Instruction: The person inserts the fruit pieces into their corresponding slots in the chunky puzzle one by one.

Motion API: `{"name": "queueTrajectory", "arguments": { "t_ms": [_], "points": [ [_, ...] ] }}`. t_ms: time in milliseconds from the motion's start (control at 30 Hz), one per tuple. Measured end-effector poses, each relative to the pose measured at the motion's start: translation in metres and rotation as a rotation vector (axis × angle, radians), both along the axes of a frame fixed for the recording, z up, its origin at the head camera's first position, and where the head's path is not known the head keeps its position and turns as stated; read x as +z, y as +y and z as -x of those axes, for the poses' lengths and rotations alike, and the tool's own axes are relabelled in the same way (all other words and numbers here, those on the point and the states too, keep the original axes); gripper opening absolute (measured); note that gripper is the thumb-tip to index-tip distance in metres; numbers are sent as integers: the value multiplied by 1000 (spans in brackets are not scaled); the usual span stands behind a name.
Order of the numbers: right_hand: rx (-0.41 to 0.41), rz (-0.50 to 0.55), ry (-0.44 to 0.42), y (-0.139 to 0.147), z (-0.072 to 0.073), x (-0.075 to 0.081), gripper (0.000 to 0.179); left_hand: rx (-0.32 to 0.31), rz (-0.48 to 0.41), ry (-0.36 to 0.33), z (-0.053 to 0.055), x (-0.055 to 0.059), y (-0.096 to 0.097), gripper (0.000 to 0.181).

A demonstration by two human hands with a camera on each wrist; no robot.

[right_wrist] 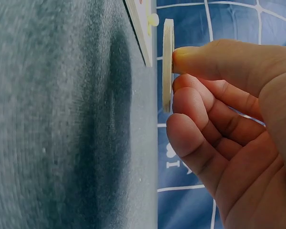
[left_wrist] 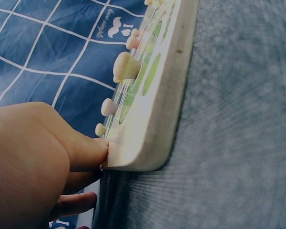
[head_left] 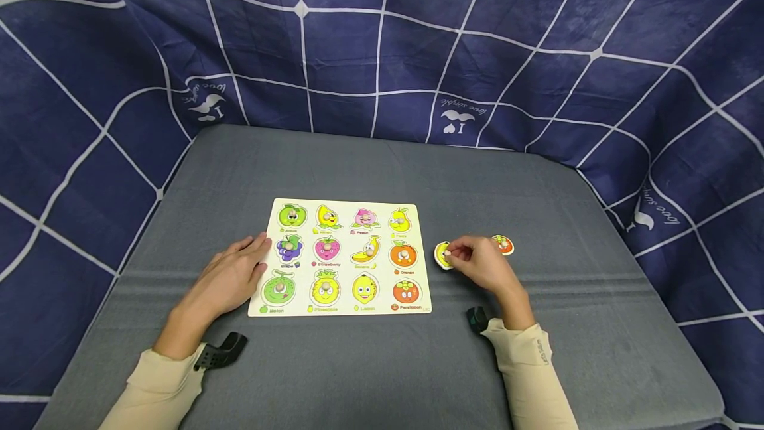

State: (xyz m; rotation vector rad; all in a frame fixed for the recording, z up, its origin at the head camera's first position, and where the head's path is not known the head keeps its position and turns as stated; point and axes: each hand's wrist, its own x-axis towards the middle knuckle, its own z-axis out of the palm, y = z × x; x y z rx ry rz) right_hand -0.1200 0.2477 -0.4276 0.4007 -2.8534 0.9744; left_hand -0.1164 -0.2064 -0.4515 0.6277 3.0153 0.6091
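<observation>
A white fruit peg-puzzle board (head_left: 349,281) lies flat with printed fruits and small wooden knobs on most of them. My left hand (head_left: 234,275) rests at its left edge, fingers fairly straight; in the left wrist view the thumb (left_wrist: 88,150) touches the board's edge near a corner. Right of the board, my right hand (head_left: 485,263) pinches a yellow puzzle piece (head_left: 442,255) between thumb and fingertips. Edge-on in the right wrist view, that thin wooden piece (right_wrist: 168,67) is above the grey cloth, its knob hidden by the fingers.
An orange-red puzzle piece (head_left: 503,244) lies on the grey table (head_left: 370,370) just beyond the right hand. Dark blue cloth with white grid lines (head_left: 340,45) hangs behind the table and at both sides.
</observation>
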Motion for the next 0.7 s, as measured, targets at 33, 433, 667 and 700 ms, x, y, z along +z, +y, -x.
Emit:
{"name": "queueTrajectory", "arguments": {
  "t_ms": [33, 433, 667, 700],
  "points": [
    [3, -3, 3, -1, 0, 0, 5, 0, 0, 1, 0, 0, 0, 49],
    [67, 2, -2, -8, 1, 0, 5, -13, -10, 22, 0, 1, 0, 48],
    [82, -8, 8, -11, 0, 0, 5, -13, -12, 15, 0, 0, 0, 48],
    [83, -9, 11, -12, 0, 0, 5, -13, -12, 17, 0, 0, 0, 48]
  ]
}}
